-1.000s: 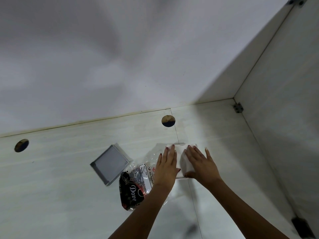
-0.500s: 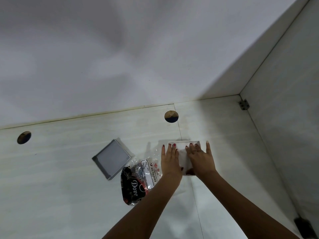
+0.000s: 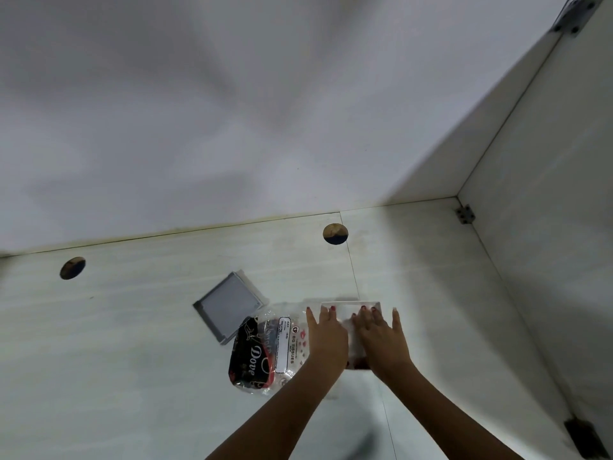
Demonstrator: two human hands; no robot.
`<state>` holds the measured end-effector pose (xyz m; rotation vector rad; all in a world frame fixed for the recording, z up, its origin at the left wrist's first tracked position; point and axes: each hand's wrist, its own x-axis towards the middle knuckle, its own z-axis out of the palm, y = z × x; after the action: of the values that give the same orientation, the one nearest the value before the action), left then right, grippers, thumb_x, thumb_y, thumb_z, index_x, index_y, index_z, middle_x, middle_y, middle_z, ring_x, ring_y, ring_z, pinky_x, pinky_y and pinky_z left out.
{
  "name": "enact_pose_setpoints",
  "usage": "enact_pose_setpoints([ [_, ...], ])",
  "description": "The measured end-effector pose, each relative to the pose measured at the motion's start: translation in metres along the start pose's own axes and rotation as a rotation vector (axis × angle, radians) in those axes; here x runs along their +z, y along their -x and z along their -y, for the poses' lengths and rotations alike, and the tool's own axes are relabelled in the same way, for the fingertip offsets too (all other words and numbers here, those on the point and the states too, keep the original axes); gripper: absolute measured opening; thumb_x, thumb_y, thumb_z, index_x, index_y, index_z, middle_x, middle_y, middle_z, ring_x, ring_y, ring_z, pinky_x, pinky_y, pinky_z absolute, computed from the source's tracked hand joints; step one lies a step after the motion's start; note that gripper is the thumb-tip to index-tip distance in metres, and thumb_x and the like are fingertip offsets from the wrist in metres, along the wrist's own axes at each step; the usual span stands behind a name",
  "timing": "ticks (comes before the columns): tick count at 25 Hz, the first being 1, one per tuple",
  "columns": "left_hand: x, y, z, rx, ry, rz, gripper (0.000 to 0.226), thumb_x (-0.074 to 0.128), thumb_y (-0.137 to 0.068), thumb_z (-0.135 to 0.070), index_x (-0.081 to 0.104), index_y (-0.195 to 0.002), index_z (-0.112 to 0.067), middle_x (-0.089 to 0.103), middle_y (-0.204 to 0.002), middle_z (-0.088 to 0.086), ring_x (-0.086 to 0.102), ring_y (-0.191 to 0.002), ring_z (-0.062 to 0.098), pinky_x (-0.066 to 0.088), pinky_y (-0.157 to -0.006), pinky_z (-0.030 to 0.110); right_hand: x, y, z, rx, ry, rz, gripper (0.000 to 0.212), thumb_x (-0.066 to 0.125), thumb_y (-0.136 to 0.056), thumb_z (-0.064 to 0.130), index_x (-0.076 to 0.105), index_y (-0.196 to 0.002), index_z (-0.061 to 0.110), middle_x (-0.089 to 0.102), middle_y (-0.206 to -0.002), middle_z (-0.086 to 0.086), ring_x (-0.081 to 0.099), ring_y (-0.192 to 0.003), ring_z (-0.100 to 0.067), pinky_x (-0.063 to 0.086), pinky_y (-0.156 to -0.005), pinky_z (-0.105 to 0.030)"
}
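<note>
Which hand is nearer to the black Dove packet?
Left. The left hand lies flat close beside the Dove packet, on its right; the right hand lies farther right, beyond the left hand, on the white tissue.

Blk Dove pouch (image 3: 249, 355), wht tissue (image 3: 353, 330), gray box (image 3: 229, 305)

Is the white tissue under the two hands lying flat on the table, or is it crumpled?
Flat. The white tissue shows straight edges, and the left hand and right hand press on it with straight fingers.
</note>
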<state>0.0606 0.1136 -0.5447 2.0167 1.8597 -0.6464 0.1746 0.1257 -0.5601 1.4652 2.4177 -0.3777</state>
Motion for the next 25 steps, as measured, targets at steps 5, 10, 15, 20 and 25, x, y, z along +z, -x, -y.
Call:
enact_pose_setpoints([
  [5, 0.013, 0.025, 0.019, 0.005, 0.005, -0.188, 0.090, 0.069, -0.042, -0.073, 0.061, -0.113, -0.017, 0.063, -0.124, 0.000, 0.039, -0.131, 0.033, 0.019, -0.111, 0.059, -0.013, 0.015, -0.003, 0.002, -0.068, -0.102, 0.085, 0.078, -0.054, 0.050, 0.047, -0.126, 0.017, 0.049, -0.137, -0.009, 0.041, -0.132, -0.025, 0.015, -0.111, -0.058],
  [10, 0.027, 0.025, 0.038, 0.011, -0.042, -0.303, 0.073, 0.069, -0.057, -0.064, 0.063, -0.114, -0.018, 0.062, -0.127, -0.007, 0.018, -0.137, 0.034, -0.005, -0.106, 0.058, -0.003, 0.013, -0.008, 0.035, 0.052, -0.041, 0.104, 0.080, -0.006, 0.063, 0.071, -0.097, 0.013, 0.073, -0.103, -0.005, 0.068, -0.100, -0.022, 0.036, -0.091, -0.050],
  [15, 0.021, 0.015, 0.027, 0.013, -0.025, -0.158, 0.085, 0.051, -0.082, -0.055, 0.017, -0.143, -0.006, 0.012, -0.157, 0.007, -0.009, -0.144, 0.032, -0.021, -0.103, 0.059, -0.004, 0.007, -0.003, 0.015, 0.151, 0.036, 0.098, 0.087, -0.037, 0.046, 0.056, -0.120, 0.004, 0.062, -0.123, -0.019, 0.054, -0.121, -0.034, -0.007, -0.116, -0.045],
  [20, 0.008, 0.001, 0.010, 0.028, -0.198, -0.022, 0.055, 0.061, -0.080, -0.047, 0.055, -0.122, -0.012, 0.023, -0.153, 0.016, -0.002, -0.142, 0.041, -0.019, -0.101, 0.062, 0.004, 0.004, 0.005, 0.075, 0.132, -0.017, 0.083, 0.060, -0.082, 0.037, 0.014, -0.143, 0.006, 0.019, -0.154, -0.018, 0.008, -0.144, -0.033, -0.027, -0.104, -0.045],
  [25, 0.011, -0.004, 0.005, 0.005, -0.235, 0.040, 0.061, 0.060, -0.081, -0.044, 0.047, -0.129, -0.010, 0.017, -0.155, 0.014, -0.006, -0.142, 0.041, -0.016, -0.105, 0.064, 0.015, 0.003, 0.013, 0.047, 0.060, 0.054, 0.096, 0.090, -0.025, 0.043, 0.065, -0.107, -0.001, 0.067, -0.112, -0.022, 0.061, -0.110, -0.038, -0.022, -0.113, -0.042],
])
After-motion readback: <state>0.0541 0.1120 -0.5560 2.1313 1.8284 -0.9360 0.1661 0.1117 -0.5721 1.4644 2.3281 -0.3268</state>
